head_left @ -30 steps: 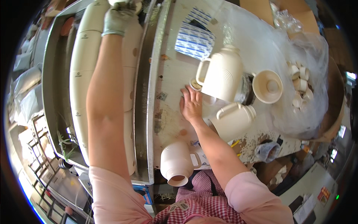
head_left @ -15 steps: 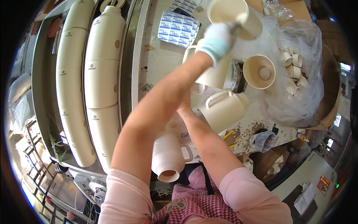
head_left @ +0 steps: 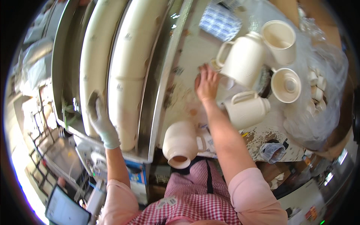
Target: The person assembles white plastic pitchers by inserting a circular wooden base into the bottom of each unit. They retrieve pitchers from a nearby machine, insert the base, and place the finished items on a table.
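Note:
My left hand (head_left: 102, 122), in a pale glove with a mint cuff, lies with fingers stretched out against the left row of cream flask bodies (head_left: 98, 56). My right hand (head_left: 207, 84) is bare and rests on the worktable with its fingers spread. Beside its fingertips are a small round piece (head_left: 215, 64) and a cream jug with a handle (head_left: 243, 60). A second handled jug (head_left: 247, 110) lies right of my right wrist. Toward me, another jug (head_left: 180, 144) lies with its open mouth facing my apron.
A second row of flask bodies (head_left: 135, 48) fills the metal trough (head_left: 153, 127). Two open cream containers, one tall (head_left: 279, 35) and one round (head_left: 286, 85), stand at the right. Beyond them, a plastic-lined box holds small cream cups (head_left: 318, 93). A blue-and-white label sheet (head_left: 220, 22) lies at the back.
My left hand has swung from the tall container at the far right across to the flask row at the left. The view has shifted, moving the table things rightward in the picture.

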`<control>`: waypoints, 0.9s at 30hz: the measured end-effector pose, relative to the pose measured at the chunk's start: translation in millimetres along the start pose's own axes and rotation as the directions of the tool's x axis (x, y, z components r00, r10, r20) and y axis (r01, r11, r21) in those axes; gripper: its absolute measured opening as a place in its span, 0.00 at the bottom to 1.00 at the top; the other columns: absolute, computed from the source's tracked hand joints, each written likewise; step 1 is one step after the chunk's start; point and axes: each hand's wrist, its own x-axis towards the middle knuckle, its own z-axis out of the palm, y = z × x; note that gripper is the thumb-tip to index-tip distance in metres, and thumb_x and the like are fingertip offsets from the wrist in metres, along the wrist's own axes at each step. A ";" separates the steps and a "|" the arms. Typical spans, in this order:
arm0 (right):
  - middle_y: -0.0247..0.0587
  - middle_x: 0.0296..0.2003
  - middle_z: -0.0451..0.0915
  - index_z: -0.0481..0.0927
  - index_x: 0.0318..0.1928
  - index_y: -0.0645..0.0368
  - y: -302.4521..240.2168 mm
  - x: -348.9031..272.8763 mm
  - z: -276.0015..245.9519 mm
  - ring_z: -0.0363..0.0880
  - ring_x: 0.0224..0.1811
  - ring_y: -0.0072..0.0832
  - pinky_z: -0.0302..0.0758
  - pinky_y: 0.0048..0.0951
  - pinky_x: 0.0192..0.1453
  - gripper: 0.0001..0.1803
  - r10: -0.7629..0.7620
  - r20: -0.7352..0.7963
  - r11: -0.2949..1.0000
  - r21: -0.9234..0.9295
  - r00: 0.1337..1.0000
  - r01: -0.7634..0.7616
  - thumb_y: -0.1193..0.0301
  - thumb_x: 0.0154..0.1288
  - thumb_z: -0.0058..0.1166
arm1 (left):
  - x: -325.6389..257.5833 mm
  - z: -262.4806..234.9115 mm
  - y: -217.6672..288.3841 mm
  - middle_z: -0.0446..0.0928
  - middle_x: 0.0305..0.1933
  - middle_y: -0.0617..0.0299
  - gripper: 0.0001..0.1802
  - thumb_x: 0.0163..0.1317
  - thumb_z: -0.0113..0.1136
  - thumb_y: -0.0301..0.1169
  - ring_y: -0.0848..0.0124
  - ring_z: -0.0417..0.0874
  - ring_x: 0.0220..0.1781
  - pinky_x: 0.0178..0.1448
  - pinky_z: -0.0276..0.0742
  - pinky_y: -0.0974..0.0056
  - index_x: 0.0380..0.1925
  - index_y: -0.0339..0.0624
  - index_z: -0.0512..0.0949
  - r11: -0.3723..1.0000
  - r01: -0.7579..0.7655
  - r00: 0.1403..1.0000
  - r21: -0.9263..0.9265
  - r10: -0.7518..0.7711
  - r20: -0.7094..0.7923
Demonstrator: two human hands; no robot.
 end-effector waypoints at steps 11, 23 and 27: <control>0.42 0.66 0.73 0.77 0.61 0.52 -6.3 3.8 -2.7 0.69 0.65 0.46 0.64 0.47 0.71 0.20 -0.134 -0.113 0.991 -0.044 0.985 0.130 0.68 0.68 0.55 | -98.4 -189.7 -180.6 0.80 0.60 0.61 0.20 0.78 0.54 0.40 0.63 0.80 0.62 0.70 0.73 0.55 0.62 0.41 0.74 0.376 0.766 0.545 -0.521 -0.809 0.219; 0.43 0.65 0.73 0.78 0.60 0.52 -5.8 2.0 -2.7 0.69 0.66 0.46 0.63 0.47 0.72 0.19 -0.107 -0.113 0.994 -0.043 0.988 0.103 0.68 0.69 0.53 | -43.9 -111.7 -177.1 0.86 0.54 0.59 0.12 0.78 0.56 0.34 0.69 0.87 0.56 0.59 0.86 0.64 0.52 0.38 0.80 0.148 0.633 0.692 -0.760 -0.549 0.470; 0.44 0.65 0.73 0.77 0.60 0.51 -7.2 2.4 -4.1 0.69 0.66 0.46 0.63 0.48 0.72 0.20 -0.089 -0.099 0.996 -0.033 0.991 0.086 0.67 0.69 0.53 | -10.2 -67.2 -146.6 0.87 0.45 0.64 0.07 0.77 0.59 0.34 0.75 0.87 0.42 0.43 0.85 0.72 0.45 0.44 0.81 -0.202 0.784 0.570 -0.587 -0.137 0.810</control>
